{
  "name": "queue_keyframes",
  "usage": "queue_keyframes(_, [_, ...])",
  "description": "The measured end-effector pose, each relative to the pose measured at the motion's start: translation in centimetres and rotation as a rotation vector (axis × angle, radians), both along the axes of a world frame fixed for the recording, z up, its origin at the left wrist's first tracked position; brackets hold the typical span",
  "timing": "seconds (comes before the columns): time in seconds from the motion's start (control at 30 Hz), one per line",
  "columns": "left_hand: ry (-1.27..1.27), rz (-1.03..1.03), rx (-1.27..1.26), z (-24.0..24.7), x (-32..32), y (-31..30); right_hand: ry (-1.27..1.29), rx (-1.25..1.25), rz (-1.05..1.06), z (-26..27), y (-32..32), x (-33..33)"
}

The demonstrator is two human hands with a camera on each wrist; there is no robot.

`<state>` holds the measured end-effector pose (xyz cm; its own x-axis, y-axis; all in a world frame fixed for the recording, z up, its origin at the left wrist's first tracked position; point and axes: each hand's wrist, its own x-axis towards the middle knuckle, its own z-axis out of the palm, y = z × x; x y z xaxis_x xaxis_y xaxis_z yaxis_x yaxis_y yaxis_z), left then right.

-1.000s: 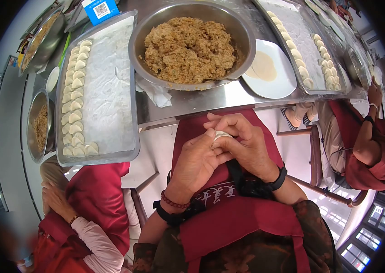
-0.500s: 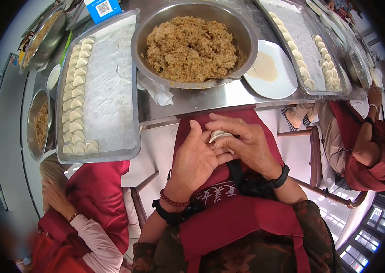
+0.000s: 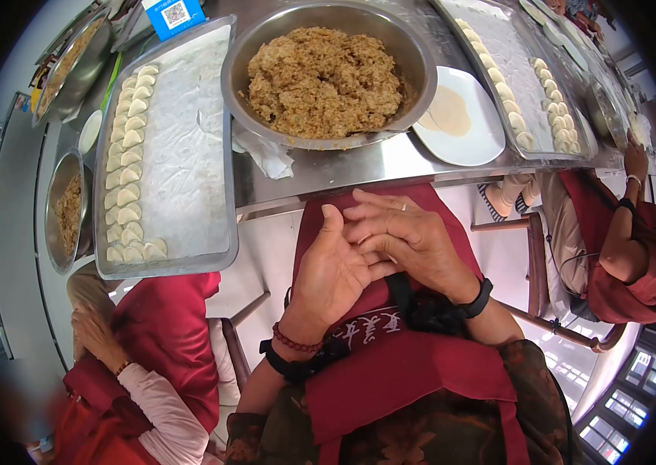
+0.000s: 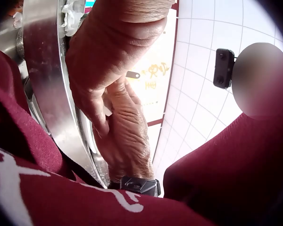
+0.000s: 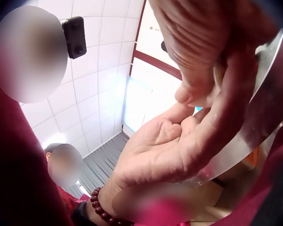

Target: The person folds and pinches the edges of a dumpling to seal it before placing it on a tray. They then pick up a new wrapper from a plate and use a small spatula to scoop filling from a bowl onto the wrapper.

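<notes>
In the head view the left hand (image 3: 332,271) is palm up above the apron, thumb raised and fingers extended beneath the other hand. The right hand (image 3: 417,244) lies over those fingertips with its own fingers bent, and hides what is between them. A small pale piece of the dumpling (image 4: 107,110) shows between the hands in the left wrist view, and a pale edge of the dumpling (image 5: 219,76) by the right hand's fingers in the right wrist view. Ahead stand a steel bowl (image 3: 228,89) of minced filling (image 3: 320,77) and a tray (image 3: 188,170) with rows of dumplings (image 3: 130,174).
A white plate (image 3: 479,139) with a flat round wrapper (image 3: 450,112) stands right of the bowl. Farther right is a second tray (image 3: 518,70) of dumplings. A seated person (image 3: 165,333) is at the left, another (image 3: 622,256) at the right. The metal table edge (image 3: 273,205) runs ahead.
The left thumb has lifted off the dumpling and stands apart. The right fingers have come down over the dumpling, which was visible in the earlier head views and is now hidden there.
</notes>
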<state>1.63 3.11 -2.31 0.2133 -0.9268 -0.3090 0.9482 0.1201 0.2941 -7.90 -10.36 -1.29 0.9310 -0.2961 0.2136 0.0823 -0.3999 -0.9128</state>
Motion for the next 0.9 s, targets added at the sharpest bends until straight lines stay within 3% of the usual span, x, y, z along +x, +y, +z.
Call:
queue_keyframes(0.3, [-0.022, 0.016, 0.046, 0.5, -0.3, -0.1, 0.019, -0.062, -0.003, -0.3, -0.1, 0.1])
queue_keyframes(0.5, [-0.005, 0.022, -0.009, 0.4, -0.3, -0.1, 0.042, 0.127, -0.054, 0.7, 0.0, -0.1])
queue_keyframes(0.8, [0.050, 0.037, -0.009, 0.0, -0.4, -0.1, -0.016, -0.110, -0.041, -0.3, -0.4, -0.1])
queue_keyframes(0.9, [0.048, 0.058, -0.028, 0.0, -0.3, -0.1, -0.032, -0.041, -0.065, -0.1, -0.2, 0.0])
